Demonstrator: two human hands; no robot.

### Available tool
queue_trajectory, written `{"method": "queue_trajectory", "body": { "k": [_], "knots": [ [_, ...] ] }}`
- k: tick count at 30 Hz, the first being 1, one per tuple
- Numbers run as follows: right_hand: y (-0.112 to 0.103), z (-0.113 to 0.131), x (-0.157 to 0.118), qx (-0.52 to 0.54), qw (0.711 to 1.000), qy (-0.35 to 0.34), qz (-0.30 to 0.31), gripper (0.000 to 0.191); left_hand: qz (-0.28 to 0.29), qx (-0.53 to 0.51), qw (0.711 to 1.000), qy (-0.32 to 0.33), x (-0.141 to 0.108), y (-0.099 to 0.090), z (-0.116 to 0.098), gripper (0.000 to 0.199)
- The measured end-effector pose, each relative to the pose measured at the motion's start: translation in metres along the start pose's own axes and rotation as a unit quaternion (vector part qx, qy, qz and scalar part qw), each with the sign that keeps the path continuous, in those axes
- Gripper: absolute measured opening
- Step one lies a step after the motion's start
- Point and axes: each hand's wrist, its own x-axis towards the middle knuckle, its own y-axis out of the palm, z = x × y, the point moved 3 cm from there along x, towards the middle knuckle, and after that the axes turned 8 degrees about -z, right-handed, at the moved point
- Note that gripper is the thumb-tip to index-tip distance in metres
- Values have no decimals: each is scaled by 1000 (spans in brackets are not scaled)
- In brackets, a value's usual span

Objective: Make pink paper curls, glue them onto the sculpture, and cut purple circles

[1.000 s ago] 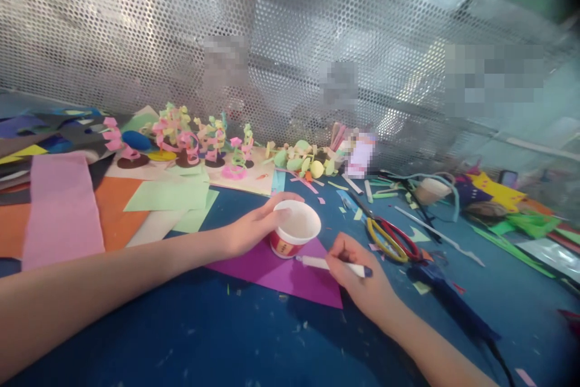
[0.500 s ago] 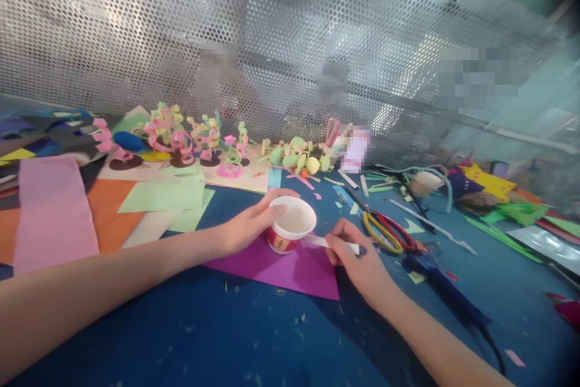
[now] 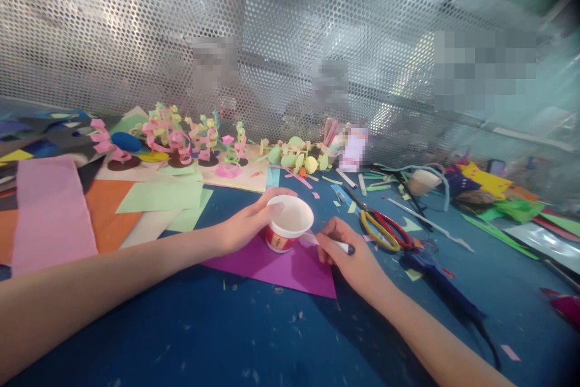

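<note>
Cup (image 3: pixel 287 233), white inside with a red printed band, stands upright on a purple sheet (image 3: pixel 281 271), straight in front of the person. Left hand (image 3: pixel 244 223) grips it from the left, thumb over the rim, other fingers largely hidden behind. Right hand (image 3: pixel 348 260) closed around a white pen (image 3: pixel 347 248), dark end pointing right, writing end near the cup's lower right side; blur there, cannot tell whether it touches cup or paper. Probable step: marking round the cup's base. Good practice: press down firmly enough that neither cup nor sheet slides, without denting the thin wall; hold the tip snug to the base at one constant lean. Surface: blue table (image 3: pixel 203 326), flecked with scraps. Scissors (image 3: pixel 372 235) with yellow and red handles lie to the right of the right hand, a dark blue corded tool (image 3: pixel 446 290) just nearer. Green sheets (image 3: pixel 158 197) and a pink strip (image 3: pixel 49 212) at left; curled paper models (image 3: pixel 156 138) along the back. Room: perforated metal screen (image 3: pixel 136 31) behind the table, bright with glare.
</note>
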Motion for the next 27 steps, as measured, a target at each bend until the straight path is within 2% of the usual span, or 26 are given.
{"method": "queue_trajectory", "body": {
  "k": [16, 22, 27],
  "knots": [
    [0, 1, -9, -6, 1000, -21, 1, 20, -10, 17, 1000, -16, 0, 0, 0, 43],
    [1, 2, -8, 12, 1000, -9, -3, 18, 12, 36, 999, -10, -4, -4, -14, 41],
    [-9, -1, 4, 55, 994, 35, -93, 27, 42, 42, 998, -10, -5, -8, -18, 39]
  ]
}}
